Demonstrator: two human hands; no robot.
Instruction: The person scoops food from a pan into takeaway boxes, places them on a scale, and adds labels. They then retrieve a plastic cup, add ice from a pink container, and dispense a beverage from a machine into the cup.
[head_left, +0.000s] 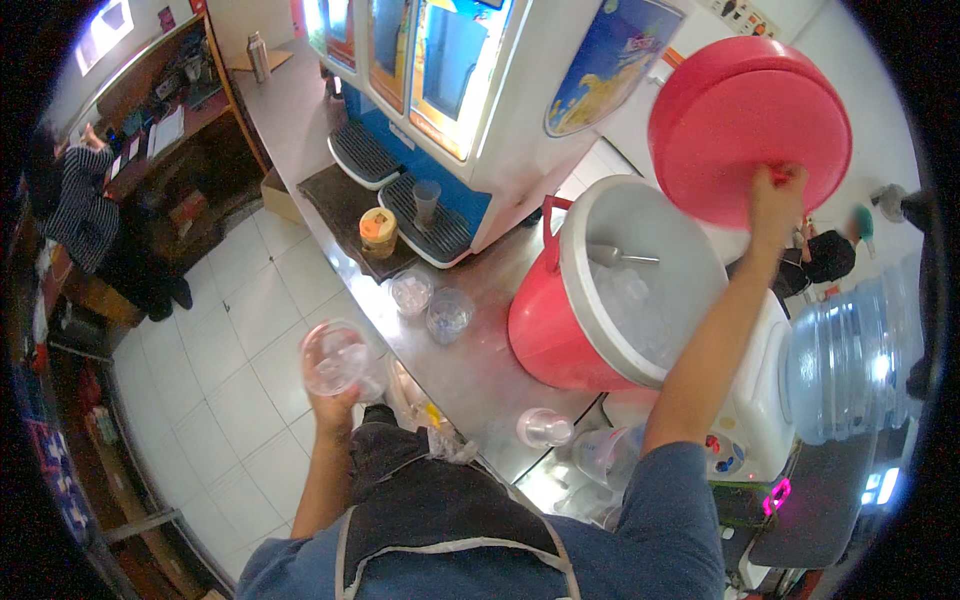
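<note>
My left hand (334, 407) grips a clear plastic cup (337, 360) with ice in it, held off the counter's front edge over the floor. Raised at the upper right, my right hand (778, 196) has hold of the knob of a round red lid (750, 127). The lid is tilted up, apart from the red ice bucket (551, 330) below it. Inside that uncovered bucket, a metal scoop (619, 256) rests on ice cubes (630, 300). Two clear cups (411, 291) with ice in at least one stand on the steel counter (480, 375).
A drink dispenser (517, 97) backs the counter; an empty-looking cup (426, 202) and a lidded jar (377, 232) are by its drip trays. Stacked cups (545, 429) lie nearer me. A water jug (855, 360) stands right. Other people (82, 202) are at far left and right.
</note>
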